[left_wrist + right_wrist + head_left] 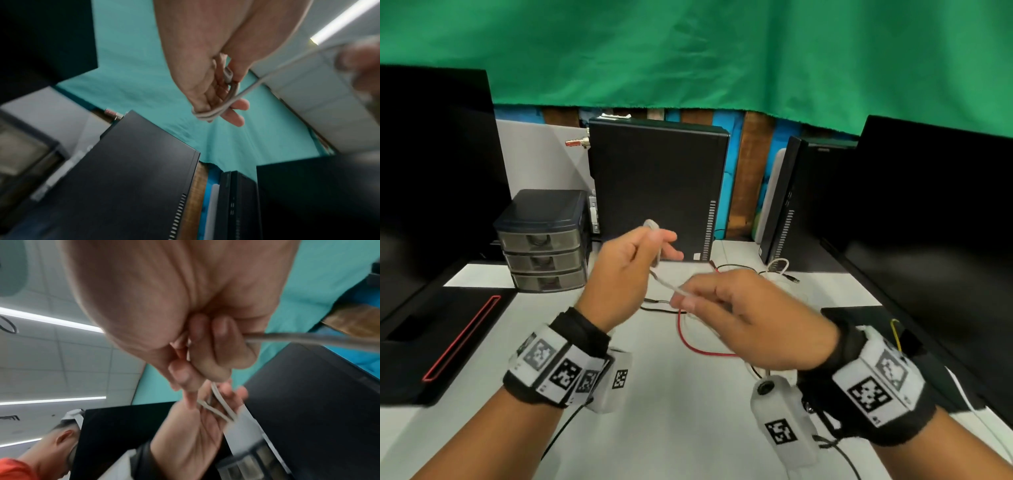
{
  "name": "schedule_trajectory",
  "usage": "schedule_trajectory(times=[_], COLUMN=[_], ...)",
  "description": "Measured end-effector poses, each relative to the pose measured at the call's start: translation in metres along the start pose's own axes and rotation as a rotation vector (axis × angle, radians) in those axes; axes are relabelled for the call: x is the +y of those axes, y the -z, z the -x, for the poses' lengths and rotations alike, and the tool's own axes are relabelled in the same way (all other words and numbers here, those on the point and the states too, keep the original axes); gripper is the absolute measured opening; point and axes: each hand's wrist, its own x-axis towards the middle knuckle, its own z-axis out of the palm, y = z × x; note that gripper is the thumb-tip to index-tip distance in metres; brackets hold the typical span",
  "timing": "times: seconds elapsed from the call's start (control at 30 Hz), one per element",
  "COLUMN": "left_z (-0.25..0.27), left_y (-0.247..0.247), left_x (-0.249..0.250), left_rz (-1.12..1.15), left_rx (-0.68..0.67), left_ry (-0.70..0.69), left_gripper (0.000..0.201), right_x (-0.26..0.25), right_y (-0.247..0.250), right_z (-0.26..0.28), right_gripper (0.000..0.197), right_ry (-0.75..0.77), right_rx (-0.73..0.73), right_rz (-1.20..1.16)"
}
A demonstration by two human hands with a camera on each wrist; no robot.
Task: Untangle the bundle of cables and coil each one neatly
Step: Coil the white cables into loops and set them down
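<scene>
I am working on a white cable point(666, 283) above the white desk point(671, 428). My left hand point(661, 246) is raised, and several turns of the cable are wound round its fingers; the left wrist view shows the loops point(213, 112) and a white plug point(228, 74) under the thumb. My right hand point(685, 298) pinches the same cable just to the right, and the strand point(308, 338) runs out of its curled fingers point(218, 353). A red cable point(690, 344) and a thin black cable point(659, 309) lie tangled on the desk beneath my hands.
A black computer tower point(654, 185) stands right behind my hands, with a small drawer unit point(544, 246) to its left. Dark monitors flank the desk at left point(431, 171) and right point(928, 222). Another white cable point(780, 269) lies beside a second tower point(784, 205).
</scene>
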Motion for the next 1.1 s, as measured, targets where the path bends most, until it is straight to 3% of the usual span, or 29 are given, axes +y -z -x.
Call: schedule_trajectory(times=[0.1, 0.27, 0.37, 0.5, 0.57, 0.7, 0.8, 0.9, 0.97, 1.03, 1.1], left_z=[0.009, 0.013, 0.012, 0.006, 0.002, 0.002, 0.009, 0.016, 0.019, 0.02, 0.02], left_y=[-0.011, -0.008, 0.0, 0.002, 0.004, 0.004, -0.006, -0.016, -0.018, -0.017, -0.016], left_x=[0.005, 0.029, 0.034, 0.031, 0.023, 0.007, 0.009, 0.025, 0.036, 0.041, 0.04], left_rz=[-0.055, 0.324, 0.576, 0.8, 0.71, 0.198, 0.07, 0.231, 0.505, 0.738, 0.821], left_rx=[-0.211, -0.451, -0.484, -0.277, -0.168, -0.107, -0.273, -0.457, -0.496, -0.529, -0.529], left_ry=[-0.022, 0.136, 0.177, 0.218, 0.202, 0.089, 0.032, 0.107, 0.216, 0.307, 0.332], left_gripper=[0.049, 0.05, 0.045, 0.041, 0.04, 0.04, 0.043, 0.05, 0.055, 0.056, 0.051], right_x=[0.003, 0.047, 0.066, 0.061, 0.048, 0.017, 0.002, 0.016, 0.028, 0.033, 0.03], right_y=[0.027, 0.04, 0.017, -0.044, -0.067, -0.06, -0.02, 0.008, 0.006, -0.01, -0.024], right_z=[-0.01, -0.03, -0.029, -0.01, 0.003, 0.022, 0.019, 0.008, 0.003, 0.005, 0.011], right_gripper=[0.021, 0.011, 0.014, 0.029, 0.029, 0.022, 0.025, 0.02, 0.017, 0.022, 0.027], right_ry=[-0.003, -0.073, -0.127, -0.221, -0.183, -0.084, 0.026, 0.036, -0.065, -0.172, -0.238], right_rx=[0.196, 0.433, 0.395, 0.169, 0.053, -0.025, 0.125, 0.41, 0.487, 0.449, 0.424], right_rz=[-0.043, -0.166, -0.247, -0.293, -0.293, -0.151, -0.019, -0.017, -0.221, -0.563, -0.814])
